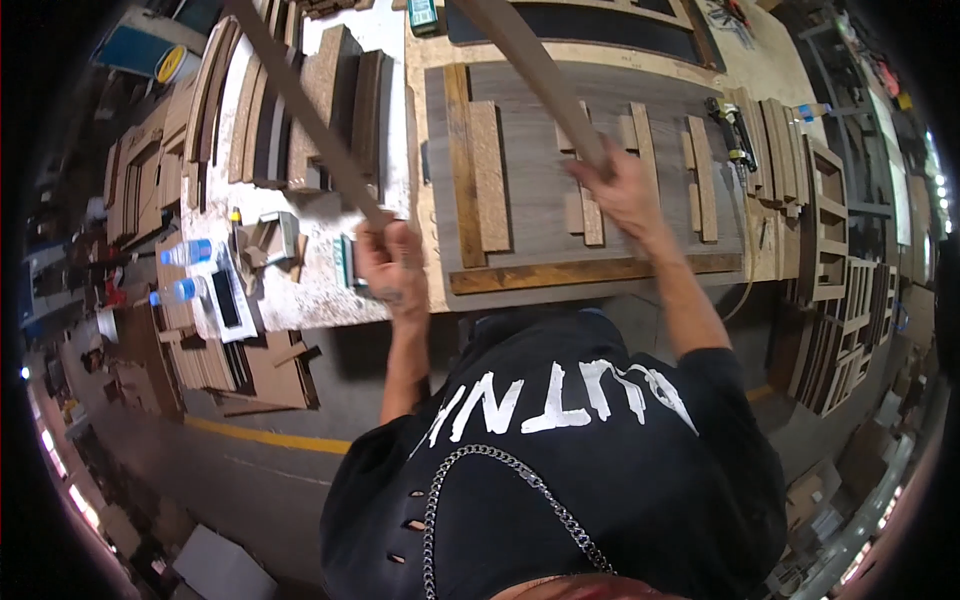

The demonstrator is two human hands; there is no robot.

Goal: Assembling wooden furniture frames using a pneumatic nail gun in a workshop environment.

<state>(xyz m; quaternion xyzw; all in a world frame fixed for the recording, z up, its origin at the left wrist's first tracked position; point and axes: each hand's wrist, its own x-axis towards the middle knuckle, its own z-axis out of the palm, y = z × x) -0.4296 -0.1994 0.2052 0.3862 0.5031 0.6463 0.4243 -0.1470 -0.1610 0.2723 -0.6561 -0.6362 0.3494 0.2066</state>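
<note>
My left hand [392, 262] is closed around the near end of a long, thin brown strip [310, 118], which slants up and away to the left. My right hand [620, 195] grips a second long brown strip [540, 78], angled the same way and slightly blurred, above a grey wood-grain panel [538, 215]. On that panel lie several particleboard strips [490, 175], some paired with small blocks. A brown wooden batten [458, 150] runs along its left side, and another batten [590, 273] lies along its near edge.
Stacked boards [325, 100] stand at the back left of the bench. Nearer are water bottles [188, 252] and a phone [227, 298]. A black and green power tool [735, 135] with a hose lies at the panel's right, beside more board strips [775, 150]. Wooden frames [828, 220] stand farther right.
</note>
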